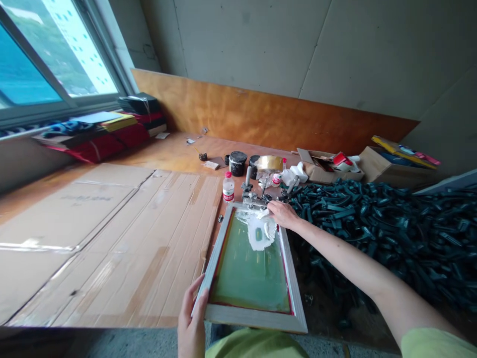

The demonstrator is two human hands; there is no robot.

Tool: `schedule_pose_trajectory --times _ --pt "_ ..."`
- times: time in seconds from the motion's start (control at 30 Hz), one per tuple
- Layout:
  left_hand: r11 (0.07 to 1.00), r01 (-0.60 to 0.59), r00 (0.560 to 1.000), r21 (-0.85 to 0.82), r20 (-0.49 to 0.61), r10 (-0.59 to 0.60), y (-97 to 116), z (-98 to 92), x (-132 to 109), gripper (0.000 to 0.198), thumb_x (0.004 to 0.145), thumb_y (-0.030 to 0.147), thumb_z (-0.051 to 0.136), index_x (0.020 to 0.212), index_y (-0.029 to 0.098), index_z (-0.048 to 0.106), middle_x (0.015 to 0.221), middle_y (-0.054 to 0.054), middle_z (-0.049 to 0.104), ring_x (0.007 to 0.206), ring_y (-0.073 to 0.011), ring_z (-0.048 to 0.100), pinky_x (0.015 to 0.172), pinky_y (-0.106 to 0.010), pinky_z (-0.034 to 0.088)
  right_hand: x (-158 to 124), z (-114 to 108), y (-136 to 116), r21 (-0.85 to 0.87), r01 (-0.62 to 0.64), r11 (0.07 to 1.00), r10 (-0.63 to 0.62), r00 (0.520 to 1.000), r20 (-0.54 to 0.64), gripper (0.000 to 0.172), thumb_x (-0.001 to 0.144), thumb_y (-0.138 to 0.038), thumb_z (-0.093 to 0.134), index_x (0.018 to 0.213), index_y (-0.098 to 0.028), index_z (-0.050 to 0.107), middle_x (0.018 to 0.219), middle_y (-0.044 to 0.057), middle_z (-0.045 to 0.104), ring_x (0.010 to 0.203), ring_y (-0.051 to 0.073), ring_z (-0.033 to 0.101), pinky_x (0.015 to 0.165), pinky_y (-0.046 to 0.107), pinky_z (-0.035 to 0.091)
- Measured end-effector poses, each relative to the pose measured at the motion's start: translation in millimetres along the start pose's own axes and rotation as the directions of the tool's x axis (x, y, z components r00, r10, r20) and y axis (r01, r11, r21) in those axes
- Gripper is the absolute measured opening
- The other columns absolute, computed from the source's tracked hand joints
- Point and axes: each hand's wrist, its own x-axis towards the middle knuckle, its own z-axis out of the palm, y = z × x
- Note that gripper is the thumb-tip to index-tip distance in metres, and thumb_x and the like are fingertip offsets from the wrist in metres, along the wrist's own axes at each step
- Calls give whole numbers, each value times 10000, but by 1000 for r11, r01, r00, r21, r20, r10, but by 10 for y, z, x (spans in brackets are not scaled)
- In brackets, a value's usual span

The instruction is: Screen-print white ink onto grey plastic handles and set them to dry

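Note:
A screen frame [298, 311] with green mesh [246, 273] lies before me, its far end at metal clamps [253, 198]. White paste [261, 236] is smeared on the upper part of the mesh. My left hand [194, 308] grips the frame's near left corner, thumb on top and fingers at the outer side. At the far right end of the frame, my right hand [283, 214] is closed on a white object [263, 214], perhaps a scraper or cloth; its shape is partly hidden by the fingers.
Flattened cardboard [112, 238] covers the left of the table. A bottle with a red cap [228, 188], black tubs [237, 164] and a tape roll [270, 163] stand beyond the frame. Many dark plastic parts [372, 223] are heaped right; open boxes [331, 166] stand behind.

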Motion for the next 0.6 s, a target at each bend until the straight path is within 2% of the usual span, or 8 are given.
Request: schedule_pose_trajectory --times 0.13,0.27,0.4,0.5,0.6 --pt "1000 1 1000 7 31 -2 30 -8 7 573 757 610 639 1169 212 626 1219 -57 677 1228 -284 542 1027 -333 402 -1 128 -36 -54 33 998 -33 999 -8 60 940 -191 513 926 -181 571 975 73 641 972 194 561 715 253 385" --pt "1000 18 1000 5 9 -18 39 4 0 569 750 607 650 1153 206 638 1229 -58 668 1231 -280 537 1027 -316 400 -62 161 -61 -113 -23 993 28 999 38 118 947 -189 467 989 -159 573 991 109 649 949 218 576 715 277 405" --pt "999 39 999 -5 0 -39 61 15 -19 572 745 600 659 1160 205 637 1206 -57 677 1198 -275 556 995 -314 420 -123 53 -80 -124 -83 989 96 990 103 142 917 -201 513 1032 -145 576 1016 127 661 945 235 604 746 296 429" --pt "998 53 999 -18 4 -53 105 24 -29 595 724 610 673 1159 204 639 1113 -55 715 1104 -265 611 912 -300 464 -153 -71 -92 -96 -78 992 92 984 150 145 886 -221 569 1017 -159 580 1014 107 673 936 239 625 753 301 438" --pt "998 52 999 -19 2 -52 155 33 -34 605 708 619 681 1143 201 643 1086 -54 725 1086 -265 621 890 -294 475 -177 -129 -112 -47 -58 997 64 987 150 111 883 -244 590 975 -183 576 992 76 675 927 222 626 742 288 434"
